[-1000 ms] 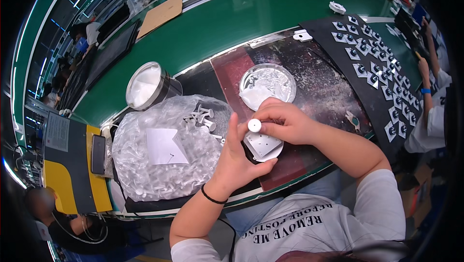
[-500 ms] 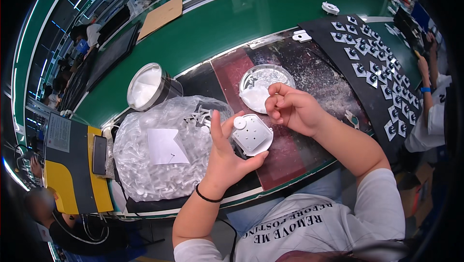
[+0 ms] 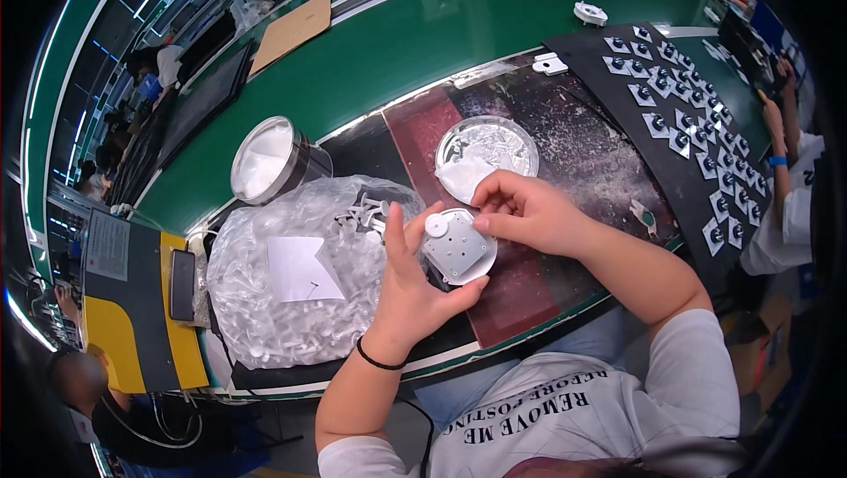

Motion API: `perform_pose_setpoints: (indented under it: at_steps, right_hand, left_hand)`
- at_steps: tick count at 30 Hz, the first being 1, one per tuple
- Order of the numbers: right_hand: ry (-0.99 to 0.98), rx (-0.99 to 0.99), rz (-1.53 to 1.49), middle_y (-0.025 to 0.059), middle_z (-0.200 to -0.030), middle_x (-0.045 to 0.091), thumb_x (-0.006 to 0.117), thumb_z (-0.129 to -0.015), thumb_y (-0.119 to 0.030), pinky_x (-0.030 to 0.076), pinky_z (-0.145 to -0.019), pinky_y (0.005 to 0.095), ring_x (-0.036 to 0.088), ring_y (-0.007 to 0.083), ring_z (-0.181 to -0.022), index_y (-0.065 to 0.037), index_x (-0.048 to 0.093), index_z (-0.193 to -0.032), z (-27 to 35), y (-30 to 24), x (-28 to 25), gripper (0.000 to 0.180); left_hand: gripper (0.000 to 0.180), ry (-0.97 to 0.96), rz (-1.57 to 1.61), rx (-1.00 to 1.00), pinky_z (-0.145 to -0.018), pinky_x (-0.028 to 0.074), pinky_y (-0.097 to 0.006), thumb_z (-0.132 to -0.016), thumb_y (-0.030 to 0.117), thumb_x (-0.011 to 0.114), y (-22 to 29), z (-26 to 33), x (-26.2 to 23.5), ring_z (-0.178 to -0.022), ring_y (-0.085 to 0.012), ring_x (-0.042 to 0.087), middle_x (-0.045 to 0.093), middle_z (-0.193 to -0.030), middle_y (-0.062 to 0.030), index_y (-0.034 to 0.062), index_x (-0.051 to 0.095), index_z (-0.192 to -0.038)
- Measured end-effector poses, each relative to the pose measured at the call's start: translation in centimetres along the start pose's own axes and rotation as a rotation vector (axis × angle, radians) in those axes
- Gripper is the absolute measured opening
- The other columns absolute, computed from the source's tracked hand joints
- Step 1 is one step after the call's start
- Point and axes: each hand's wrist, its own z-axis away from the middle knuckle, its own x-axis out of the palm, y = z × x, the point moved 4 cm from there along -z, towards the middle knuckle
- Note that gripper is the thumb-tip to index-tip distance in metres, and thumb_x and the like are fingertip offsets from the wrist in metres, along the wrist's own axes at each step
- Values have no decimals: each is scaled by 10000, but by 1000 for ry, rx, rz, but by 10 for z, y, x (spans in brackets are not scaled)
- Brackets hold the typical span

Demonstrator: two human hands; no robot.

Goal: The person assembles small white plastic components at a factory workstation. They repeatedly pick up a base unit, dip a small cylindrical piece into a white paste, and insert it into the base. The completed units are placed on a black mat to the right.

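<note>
In my left hand (image 3: 419, 280) is a white plastic housing (image 3: 462, 253), held between the spread thumb and fingers. It has a squarish plate with small dark holes and a round white gear (image 3: 437, 225) at its upper left corner. My right hand (image 3: 520, 212) is pinched at the upper right edge of the housing, thumb and forefinger together. Whatever lies between those fingertips is too small or hidden to name. Just beyond, a round clear dish (image 3: 520, 138) holds some white material (image 3: 463, 180), partly behind my right hand.
A large clear bag (image 3: 247, 319) of white plastic parts lies left, with a paper on top. Behind it a round tub (image 3: 263, 163) leans. A black mat (image 3: 609, 94) at right carries many small white-and-black pieces. A green conveyor (image 3: 388, 55) runs behind; a co-worker's hand (image 3: 775, 116) shows far right.
My right hand has come down and left, from above the housing to its upper right edge. A white part on the green conveyor has shifted slightly left. My left hand stays put.
</note>
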Motion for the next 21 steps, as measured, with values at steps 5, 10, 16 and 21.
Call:
perform_pose_setpoints:
  at_steps: [5,10,16,21]
  right_hand:
    - [-38,75,-50,-4,-788,567,647,-864,-181,421,-592,205,510,40,-695,0,571,-1096,-4,10,-1,304]
    - [-102,130,-61,1,-776,572,627,-869,-165,433,-557,196,523,47,-658,18,535,-1191,-3,5,4,382]
    - [-63,219,-116,23,-799,585,562,-882,-152,454,-487,193,560,69,-604,33,494,-1230,-7,-25,-6,399]
    - [166,146,-12,45,-811,599,581,-847,-144,487,-521,212,577,85,-610,27,542,-1127,-67,-39,-58,331]
  left_hand:
    - [1208,8,-15,8,-952,408,-420,-627,118,806,1,-1,-2,-1127,-337,525,443,-1299,-240,95,-94,-1432]
    - [1222,-13,-17,25,-976,389,-422,-626,117,808,3,-2,-3,-1151,-330,506,411,-1332,-241,100,-112,-1430]
    - [1274,93,-30,98,-1051,296,-446,-614,150,827,3,-1,-11,-1257,-333,373,161,-1473,-233,108,-153,-1426]
    - [1234,197,-133,49,-1042,302,-460,-635,168,811,-1,-2,-11,-1238,-356,386,178,-1464,-244,78,-129,-1430]
